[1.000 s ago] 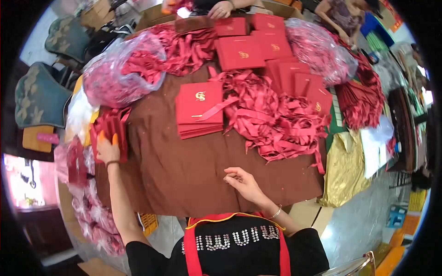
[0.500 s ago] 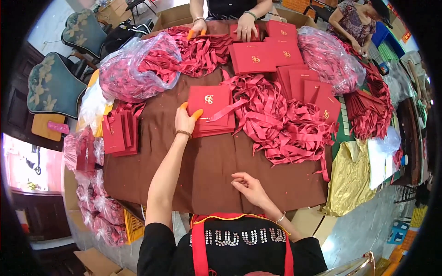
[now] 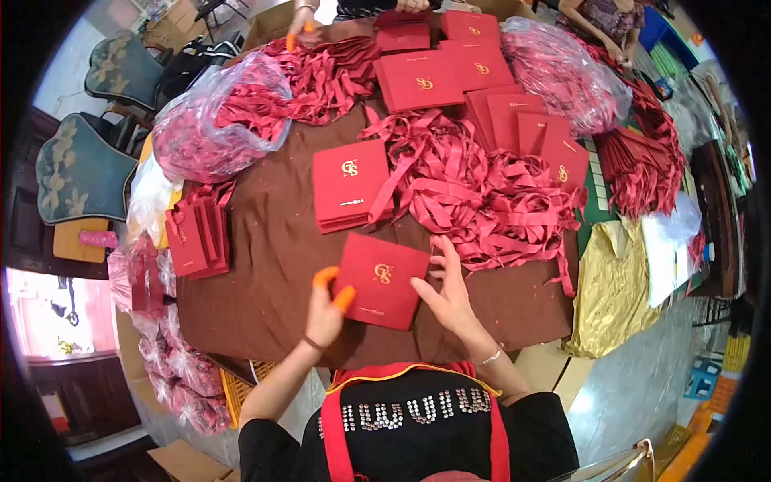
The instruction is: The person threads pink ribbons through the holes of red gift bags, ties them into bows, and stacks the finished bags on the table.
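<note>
A flat red square packet [image 3: 381, 293] with a gold emblem is held tilted above the near middle of the brown-covered table. My left hand [image 3: 328, 309], with orange covers on thumb and a finger, grips its left edge. At the right edge is my right hand [image 3: 450, 289], fingers apart and thumb tip at the packet; whether it touches is hard to tell. Beyond lies a neat stack of similar red packets [image 3: 347, 181]. To its right spreads a loose heap of red ribbons [image 3: 450, 181], one strand lying over the stack's corner.
More red packets [image 3: 422, 80] lie at the back right, and a ribboned bundle [image 3: 197, 241] at the left. Clear plastic bags [image 3: 217, 120] bulge with red ribbon pieces. Gold wrapping [image 3: 614, 293] lies at the right. Across the table, a co-worker's hand [image 3: 303, 34] reaches over ribbons.
My left hand has left the stack and come nearer with a packet. My right hand has risen to the packet's right edge, its fingers spreading. The view has shifted slightly.
</note>
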Motion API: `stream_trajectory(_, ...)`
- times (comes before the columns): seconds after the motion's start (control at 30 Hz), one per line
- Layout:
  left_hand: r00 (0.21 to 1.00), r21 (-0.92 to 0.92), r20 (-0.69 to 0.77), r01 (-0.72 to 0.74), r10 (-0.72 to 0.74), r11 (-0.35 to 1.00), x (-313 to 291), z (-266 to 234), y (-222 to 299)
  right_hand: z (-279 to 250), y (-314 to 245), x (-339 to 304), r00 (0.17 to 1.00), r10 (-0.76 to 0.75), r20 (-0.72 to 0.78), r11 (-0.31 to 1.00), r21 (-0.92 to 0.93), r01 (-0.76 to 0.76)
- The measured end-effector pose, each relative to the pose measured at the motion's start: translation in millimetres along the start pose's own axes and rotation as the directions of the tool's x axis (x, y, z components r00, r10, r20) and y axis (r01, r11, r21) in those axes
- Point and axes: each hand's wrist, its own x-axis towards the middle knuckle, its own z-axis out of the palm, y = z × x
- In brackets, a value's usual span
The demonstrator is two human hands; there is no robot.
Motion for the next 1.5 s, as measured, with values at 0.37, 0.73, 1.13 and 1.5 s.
stream_trajectory(0.37,0.61,0.731,0.512,-0.679,0.604,0.066,155.6,43.5,52.0,-15.6,-1.6,-10.3,0.981,-0.013,0.193,0.806,-0.578,0.125)
stream_trajectory(0.73,0.679,0.314,0.127,-0.719,0.723,0.62,132.3,-2.6,97.7,-23.3,-2.4,-1.0,0.983,-0.077,0.17,0.857,-0.492,0.152)
stream_trajectory(1.13,0.908,-0.37,-0.362,-0.347,0.21,0.862,48.6,-139.9,108.8,0.1,1.5,57.9,0.935,-0.233,0.269,0.829,-0.447,0.335)
stream_trajectory(1.5,0.979,0.044,0.151,0.134,-0.14,0.99,47.1,-29.8,8.0,37.1,16.5,56.6,0.899,-0.088,0.43,0.486,-0.769,0.415)
